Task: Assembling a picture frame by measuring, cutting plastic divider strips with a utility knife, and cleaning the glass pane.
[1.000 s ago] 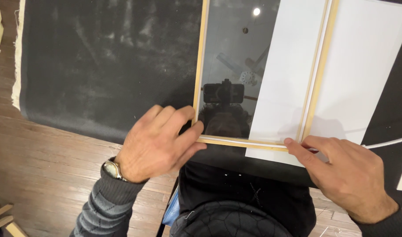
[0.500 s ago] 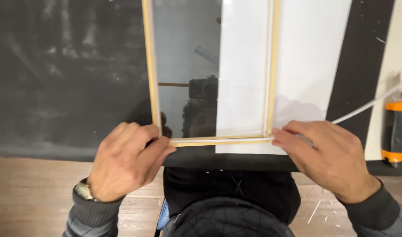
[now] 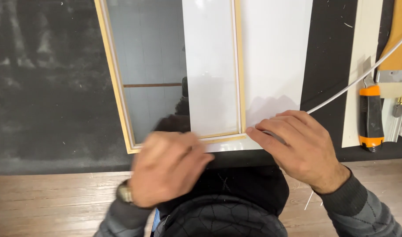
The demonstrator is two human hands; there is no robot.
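Dark, dusty mat (image 3: 47, 87) spread over the left and middle, scattered with pale specks; bare wooden table (image 3: 56, 202) showing along the near edge below it. At far right, well apart from the frame, 1 orange-and-black tool handle (image 3: 370, 116) lying lengthwise, just beside a long pale strip (image 3: 358, 66) and below a tan wooden piece (image 3: 398, 39). Thin white cord (image 3: 363, 74) running diagonally across the pale strip toward the upper right corner.
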